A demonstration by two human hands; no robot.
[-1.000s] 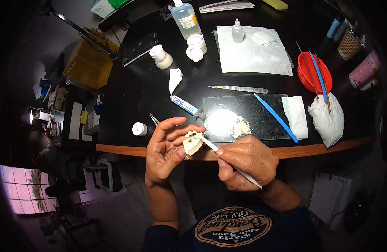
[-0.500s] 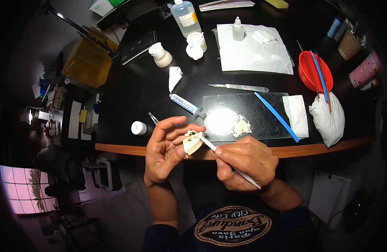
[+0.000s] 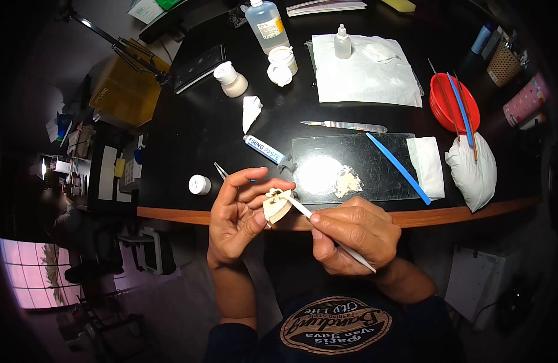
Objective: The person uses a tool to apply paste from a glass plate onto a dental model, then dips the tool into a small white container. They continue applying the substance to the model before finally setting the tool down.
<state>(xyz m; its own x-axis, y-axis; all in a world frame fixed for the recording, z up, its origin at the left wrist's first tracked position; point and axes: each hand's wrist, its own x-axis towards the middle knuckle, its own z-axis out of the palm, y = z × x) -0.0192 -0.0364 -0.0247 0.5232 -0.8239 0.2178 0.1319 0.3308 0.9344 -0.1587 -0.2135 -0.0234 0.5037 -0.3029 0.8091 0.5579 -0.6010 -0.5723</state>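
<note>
My left hand is closed on a small cream dental model, held between thumb and fingers above the table's front edge. Pinched in my right hand is a slim white carving tool. Its far end meets the top of the model, where teeth-like shapes show; the exact contact is too small to make out. Beyond the hands, cream paste lies in a heap on a glass slab. A blue-handled tool rests across the slab's right part.
A firing paste tube, tweezers and a small white jar lie left of the slab. Behind it is a scalpel. A red bowl with tools across it stands right, near a white cloth bundle.
The dental model has tilted very slightly in my left hand. My right hand and its tool stay almost in place.
</note>
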